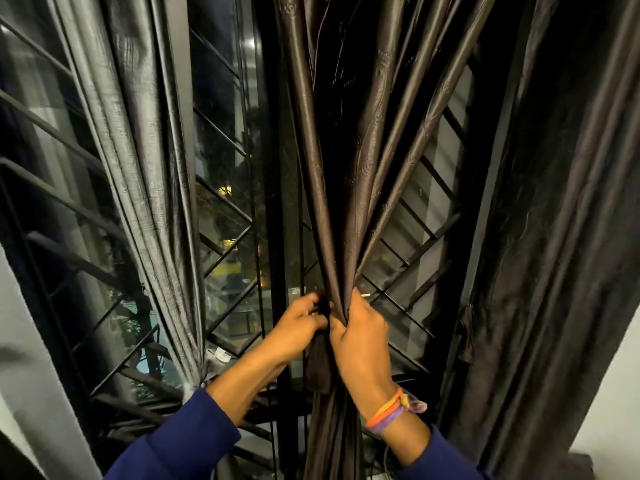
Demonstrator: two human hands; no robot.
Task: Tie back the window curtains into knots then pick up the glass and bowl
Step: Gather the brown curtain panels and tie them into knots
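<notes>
Head view, both hands gripping gathered curtain

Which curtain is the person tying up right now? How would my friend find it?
Find the window with the black diagonal bars. The middle curtain, dark brown and shiny, hangs in front of it. Unlike the grey curtain to its left and the loose dark one to its right, both hands pinch it: left hand, right hand with bright wristbands.

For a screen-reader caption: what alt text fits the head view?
Both hands, the left hand and the right hand, grip a gathered dark brown curtain at a barred window. A grey curtain on the left is already bunched low.
</notes>
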